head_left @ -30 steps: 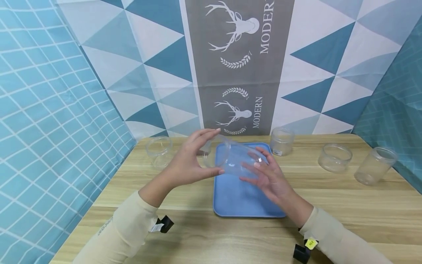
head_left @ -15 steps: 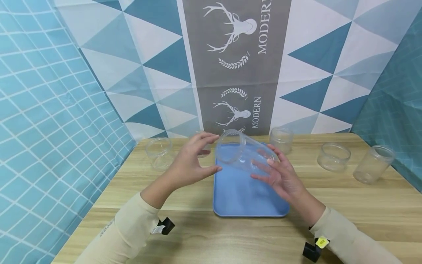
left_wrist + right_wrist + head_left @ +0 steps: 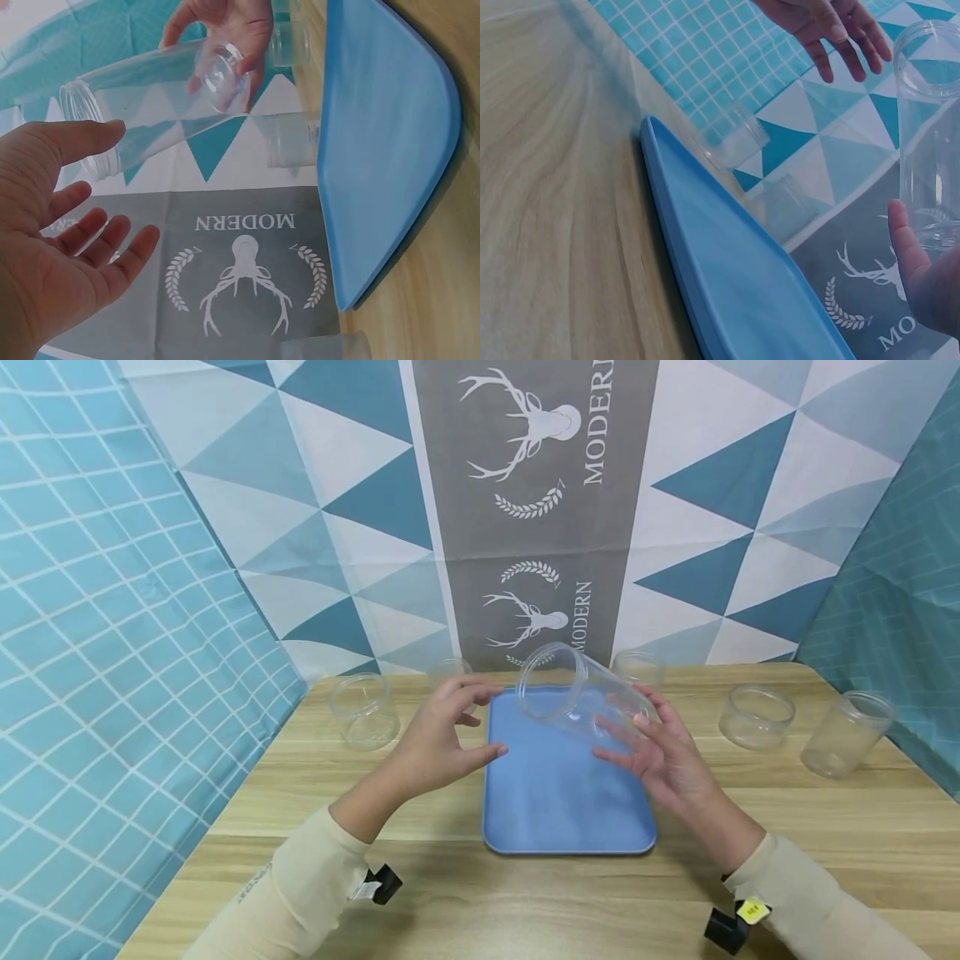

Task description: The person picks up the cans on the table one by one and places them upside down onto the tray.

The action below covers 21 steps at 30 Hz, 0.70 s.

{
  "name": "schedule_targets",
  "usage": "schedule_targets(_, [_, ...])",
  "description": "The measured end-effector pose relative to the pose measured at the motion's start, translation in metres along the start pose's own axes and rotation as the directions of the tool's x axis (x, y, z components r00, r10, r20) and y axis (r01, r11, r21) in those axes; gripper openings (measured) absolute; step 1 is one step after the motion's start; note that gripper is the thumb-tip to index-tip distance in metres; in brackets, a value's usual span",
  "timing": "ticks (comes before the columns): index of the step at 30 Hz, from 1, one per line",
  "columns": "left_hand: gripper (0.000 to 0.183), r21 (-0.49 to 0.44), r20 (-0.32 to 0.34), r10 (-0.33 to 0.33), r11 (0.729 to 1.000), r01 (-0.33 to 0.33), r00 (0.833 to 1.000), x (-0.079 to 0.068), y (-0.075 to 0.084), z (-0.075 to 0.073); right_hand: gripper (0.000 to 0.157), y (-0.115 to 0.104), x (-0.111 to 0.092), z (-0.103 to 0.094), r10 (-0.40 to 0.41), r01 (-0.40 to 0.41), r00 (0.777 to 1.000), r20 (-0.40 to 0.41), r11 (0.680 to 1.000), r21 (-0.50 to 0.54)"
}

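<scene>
A tall clear jar (image 3: 587, 697) is held in the air above the blue tray (image 3: 566, 802), tilted with its open threaded mouth up and to the left. My right hand (image 3: 663, 756) grips it around the base, with fingers showing through the clear wall. To the left, my left hand (image 3: 442, 739) holds nothing, its thumb and fingers spread apart. In the head view a gap lies between it and the jar mouth. From the left wrist view, the left thumb overlaps the rim of the jar (image 3: 161, 105).
Other clear jars stand on the wooden table (image 3: 450, 893): one at left (image 3: 363, 718), one behind the left hand (image 3: 450, 671), one behind the held jar (image 3: 640, 667). At right are a short jar (image 3: 757, 718) and a taller jar (image 3: 847, 739). Patterned cloth (image 3: 375, 527) hangs behind.
My right hand has drawn the jar to the right and slightly up, out from between the left hand's fingers. My left hand has stayed nearly in place, now holding nothing.
</scene>
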<state>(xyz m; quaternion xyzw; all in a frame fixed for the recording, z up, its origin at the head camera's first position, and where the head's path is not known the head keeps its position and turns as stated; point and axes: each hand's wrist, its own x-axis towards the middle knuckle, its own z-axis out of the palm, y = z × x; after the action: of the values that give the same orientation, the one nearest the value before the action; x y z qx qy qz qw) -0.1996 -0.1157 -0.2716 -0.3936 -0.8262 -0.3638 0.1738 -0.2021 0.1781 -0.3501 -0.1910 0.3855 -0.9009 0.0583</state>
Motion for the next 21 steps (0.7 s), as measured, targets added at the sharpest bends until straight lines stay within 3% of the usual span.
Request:
schedule_targets(7, [0.056, 0.017, -0.018, -0.031, 0.999, 0.032, 0.999, -0.002, -0.006, 0.004, 0.048, -0.004, -0.001, -0.005, -0.015, 0.015, 1.000, 0.013, 1.000, -0.003])
schedule_targets(12, [0.050, 0.029, -0.048, -0.112, 0.993, 0.114, 0.993, -0.005, -0.009, 0.008, 0.050, -0.008, 0.000, -0.008, -0.024, 0.024, 1.000, -0.002, 1.000, -0.018])
schedule_targets(21, [0.043, -0.063, -0.049, -0.326, 0.944, 0.323, 0.944, -0.010, -0.023, 0.016, 0.053, -0.014, 0.001, -0.012, -0.044, 0.043, 0.999, -0.032, 0.998, -0.036])
